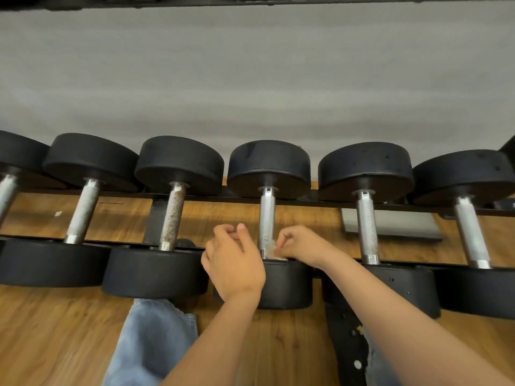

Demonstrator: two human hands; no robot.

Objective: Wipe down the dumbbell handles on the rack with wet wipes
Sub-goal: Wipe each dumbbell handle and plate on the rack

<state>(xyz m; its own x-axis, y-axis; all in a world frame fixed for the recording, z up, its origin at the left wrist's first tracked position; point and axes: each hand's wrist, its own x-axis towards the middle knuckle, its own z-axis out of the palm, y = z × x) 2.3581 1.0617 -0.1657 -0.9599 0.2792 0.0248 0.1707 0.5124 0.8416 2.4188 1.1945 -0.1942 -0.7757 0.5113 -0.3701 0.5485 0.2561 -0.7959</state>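
Several black dumbbells with knurled metal handles lie side by side on a black rack [320, 203]. My right hand [299, 243] pinches a small crumpled wet wipe [273, 247] against the lower right side of the middle dumbbell's handle [267, 215]. My left hand [234, 260] hovers just left of that handle with its fingers loosely curled and nothing in it. The handle to the left [174, 215] shows brown rust spots. The wipe is mostly hidden by my fingers.
A grey wall rises behind the rack. Wooden floor [55, 330] lies below, with a grey flat plate [390, 224] under the rack at the right. My jeans leg [156, 338] and a dark leg [348, 344] stand close to the rack's front.
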